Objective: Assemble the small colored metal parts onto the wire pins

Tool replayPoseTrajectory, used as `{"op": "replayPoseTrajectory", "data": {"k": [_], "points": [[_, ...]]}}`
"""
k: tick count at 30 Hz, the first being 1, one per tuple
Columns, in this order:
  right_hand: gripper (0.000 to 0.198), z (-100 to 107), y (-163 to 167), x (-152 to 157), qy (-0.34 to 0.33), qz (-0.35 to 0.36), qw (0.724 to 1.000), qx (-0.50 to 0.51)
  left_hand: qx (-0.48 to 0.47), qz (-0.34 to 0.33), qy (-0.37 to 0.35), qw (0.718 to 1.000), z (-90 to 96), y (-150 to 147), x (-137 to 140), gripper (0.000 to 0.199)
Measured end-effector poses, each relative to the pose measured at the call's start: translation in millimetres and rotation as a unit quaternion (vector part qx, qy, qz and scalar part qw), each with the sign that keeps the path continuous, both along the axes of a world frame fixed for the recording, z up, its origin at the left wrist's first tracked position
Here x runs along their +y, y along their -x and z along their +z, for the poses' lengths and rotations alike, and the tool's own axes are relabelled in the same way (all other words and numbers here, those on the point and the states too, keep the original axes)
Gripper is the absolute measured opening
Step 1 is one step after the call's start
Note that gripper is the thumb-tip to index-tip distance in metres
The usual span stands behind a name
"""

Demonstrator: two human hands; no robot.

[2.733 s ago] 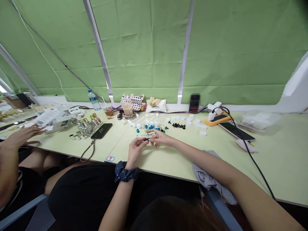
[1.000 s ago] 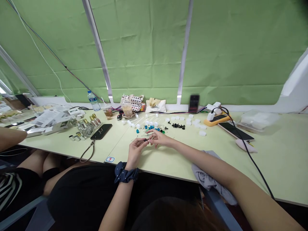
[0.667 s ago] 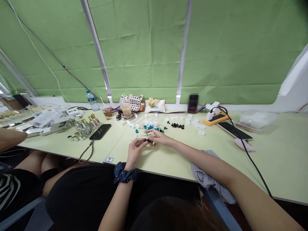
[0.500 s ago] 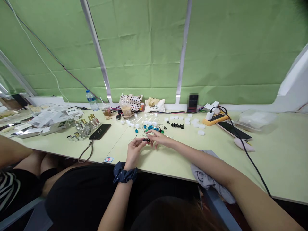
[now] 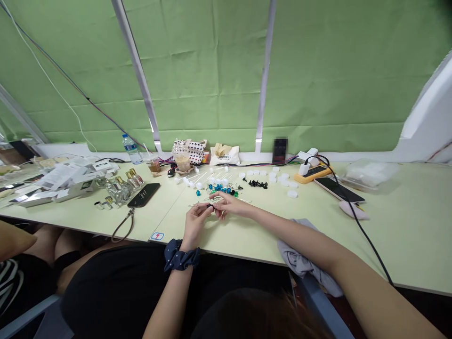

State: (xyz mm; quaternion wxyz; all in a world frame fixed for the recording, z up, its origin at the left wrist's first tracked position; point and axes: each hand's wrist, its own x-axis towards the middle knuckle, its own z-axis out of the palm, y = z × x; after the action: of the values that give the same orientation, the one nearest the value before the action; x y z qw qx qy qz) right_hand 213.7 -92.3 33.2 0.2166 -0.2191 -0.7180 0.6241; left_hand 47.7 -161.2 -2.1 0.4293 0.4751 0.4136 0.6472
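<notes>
Over the table's near middle, my left hand [image 5: 195,220] pinches a small dark piece [image 5: 211,206] between thumb and fingertips. My right hand [image 5: 228,205] meets it from the other side, its thumb and fingers closed at the same piece and its index finger reaching over the top. The fingers cover most of the piece, so its exact kind does not show. Just beyond the hands lie blue bead-like pieces [image 5: 218,188], with thin wires among them. Farther right is a cluster of black knob-shaped pieces [image 5: 258,184].
White round caps [image 5: 283,177] and clear thin tubes [image 5: 199,177] are spread behind. A black phone [image 5: 144,195] and glass bottles [image 5: 120,189] stand left. At right are a white-edged phone [image 5: 339,189], a yellow power strip [image 5: 312,174] and a black cable [image 5: 363,229]. Another person sits at left.
The view has shifted slightly. My fingers have closed further over the small dark piece, so less of it shows; both hands stay together in the same place above the table.
</notes>
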Motion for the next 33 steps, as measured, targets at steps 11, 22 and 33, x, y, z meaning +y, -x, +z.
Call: {"op": "replayPoseTrajectory", "data": {"k": [11, 22, 33], "points": [[0.062, 0, 5, -2, -0.085, -0.069, 0.992, -0.059, 0.263, 0.058, -0.076, 0.96, 2.3, -25, 15, 0.019], [0.021, 24, -26, 64, 0.115, -0.349, 0.929, 0.05, 0.575, 0.115, -0.112, 0.802, 53.0, -40, 116, 0.021], [0.01, 144, -183, -20, -0.274, -0.085, 0.952, 0.106, 0.753, 0.147, 0.014, 0.641, 25.4, -64, 203, 0.042]]}}
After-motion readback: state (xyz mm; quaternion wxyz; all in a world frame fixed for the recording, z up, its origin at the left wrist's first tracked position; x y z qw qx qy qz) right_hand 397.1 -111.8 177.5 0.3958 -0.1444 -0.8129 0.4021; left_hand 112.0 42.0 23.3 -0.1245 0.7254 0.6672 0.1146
